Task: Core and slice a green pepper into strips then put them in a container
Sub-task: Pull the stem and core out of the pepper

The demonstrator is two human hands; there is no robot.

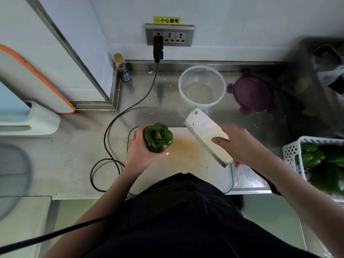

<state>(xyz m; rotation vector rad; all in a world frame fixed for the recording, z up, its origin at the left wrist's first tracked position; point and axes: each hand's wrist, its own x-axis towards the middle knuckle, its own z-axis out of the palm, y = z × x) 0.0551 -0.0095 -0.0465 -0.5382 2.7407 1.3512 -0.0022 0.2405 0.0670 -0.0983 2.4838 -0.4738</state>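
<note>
Gripping pepper (158,137), cleaver (207,135); sign (166,20) "小心触电"

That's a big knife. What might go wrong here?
The left hand holds the whole pepper above the cutting board, so a cut made now could slip toward the fingers. The right hand holds the cleaver tilted, thumb on the blade. The black cable runs close beside the board.
</note>
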